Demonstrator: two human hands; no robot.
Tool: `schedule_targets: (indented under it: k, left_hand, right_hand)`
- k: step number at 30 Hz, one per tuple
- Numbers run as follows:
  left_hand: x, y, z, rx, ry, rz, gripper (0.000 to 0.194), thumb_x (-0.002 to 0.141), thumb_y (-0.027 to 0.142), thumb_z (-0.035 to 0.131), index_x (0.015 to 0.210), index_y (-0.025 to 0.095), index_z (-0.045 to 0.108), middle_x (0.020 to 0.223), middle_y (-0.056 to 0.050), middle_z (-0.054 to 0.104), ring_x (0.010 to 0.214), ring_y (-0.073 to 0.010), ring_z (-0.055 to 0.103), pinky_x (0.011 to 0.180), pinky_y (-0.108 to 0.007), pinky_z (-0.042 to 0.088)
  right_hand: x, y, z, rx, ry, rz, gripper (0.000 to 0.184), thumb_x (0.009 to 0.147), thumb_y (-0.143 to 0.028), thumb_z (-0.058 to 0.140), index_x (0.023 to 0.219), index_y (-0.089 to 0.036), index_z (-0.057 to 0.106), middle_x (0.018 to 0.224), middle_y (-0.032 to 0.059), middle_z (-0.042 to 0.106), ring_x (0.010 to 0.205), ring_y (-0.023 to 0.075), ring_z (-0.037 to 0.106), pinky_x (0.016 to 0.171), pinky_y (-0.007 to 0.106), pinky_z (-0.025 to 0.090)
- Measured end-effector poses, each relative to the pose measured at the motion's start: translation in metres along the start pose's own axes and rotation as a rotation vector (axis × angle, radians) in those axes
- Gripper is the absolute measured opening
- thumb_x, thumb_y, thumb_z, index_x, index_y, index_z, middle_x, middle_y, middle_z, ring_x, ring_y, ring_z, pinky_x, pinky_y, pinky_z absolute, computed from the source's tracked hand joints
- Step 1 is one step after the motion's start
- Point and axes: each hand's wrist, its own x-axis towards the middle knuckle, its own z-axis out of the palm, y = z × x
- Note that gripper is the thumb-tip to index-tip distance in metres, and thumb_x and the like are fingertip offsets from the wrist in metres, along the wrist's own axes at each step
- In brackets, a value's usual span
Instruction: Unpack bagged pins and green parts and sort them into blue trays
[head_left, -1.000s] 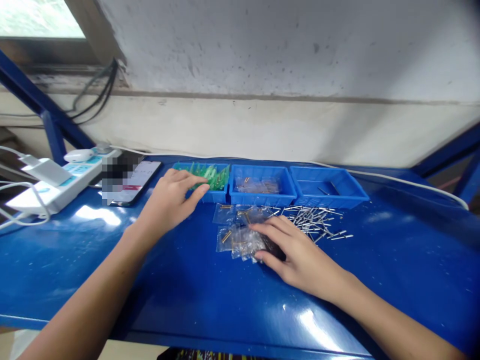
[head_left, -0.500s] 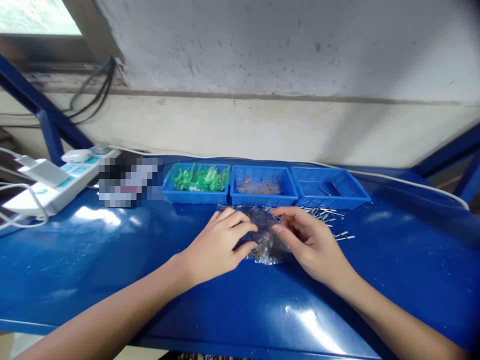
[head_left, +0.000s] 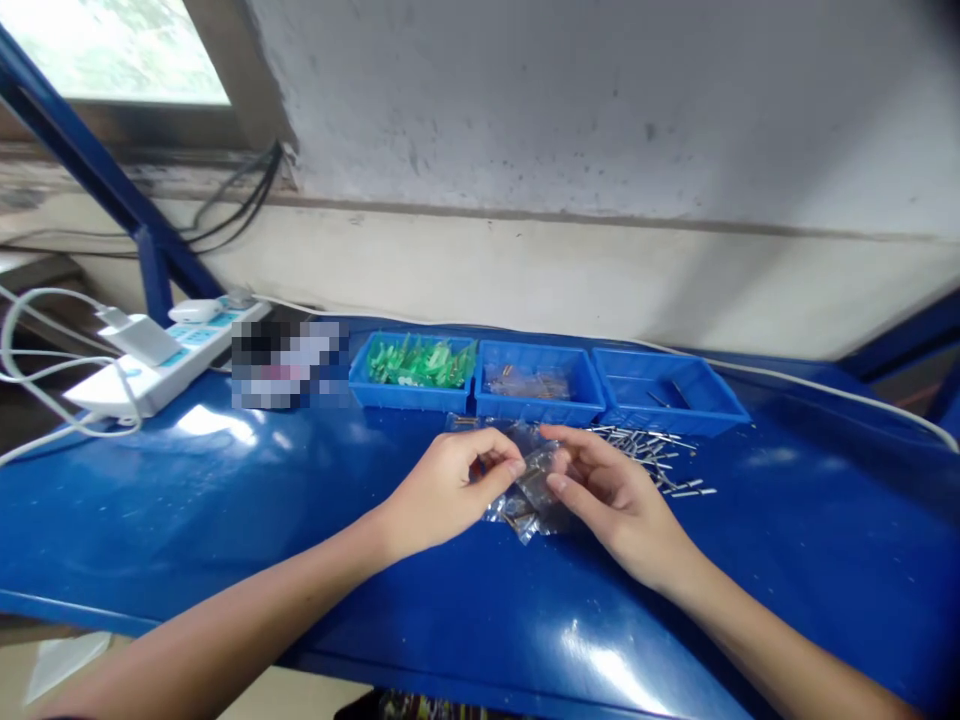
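Observation:
My left hand (head_left: pixel 454 490) pinches a small clear plastic bag (head_left: pixel 537 480) between thumb and fingertips. The bag seems to hold thin parts, too small to make out. On its other side my right hand (head_left: pixel 611 495) has curled fingers and thumb about the bag's edge. More clear bags (head_left: pixel 523 522) with slim brownish pieces lie on the table beneath both hands. Behind the right hand is a loose heap of thin silvery pins, like rivets (head_left: pixel 652 447).
Three blue bins stand in a row: one with green pieces (head_left: pixel 420 362), one with clear bags (head_left: pixel 529 382), one with a few dark thin pieces (head_left: pixel 667 393). A white power strip (head_left: pixel 112 388) with plugs and cables is at left, beside a blurred object (head_left: pixel 285 365).
The left fingers have closed to a pinch on a plastic bag, which now rises between the hands. The right fingers have come to its edge. The camera view has shifted slightly left.

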Motion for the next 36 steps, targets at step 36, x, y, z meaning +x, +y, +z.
schedule_targets:
  k: [36]
  left_hand:
    - [0.000, -0.009, 0.002, -0.744, -0.148, -0.441, 0.032, 0.075, 0.033, 0.070, 0.100, 0.014, 0.062, 0.054, 0.005, 0.050, 0.050, -0.0065, 0.044, 0.047, -0.019, 0.035]
  right_hand:
    - [-0.005, -0.002, 0.007, -0.575, 0.115, -0.492, 0.030, 0.080, -0.004, 0.052, 0.096, -0.028, 0.062, 0.107, 0.0062, 0.044, 0.104, 0.0205, 0.048, 0.081, 0.036, 0.049]
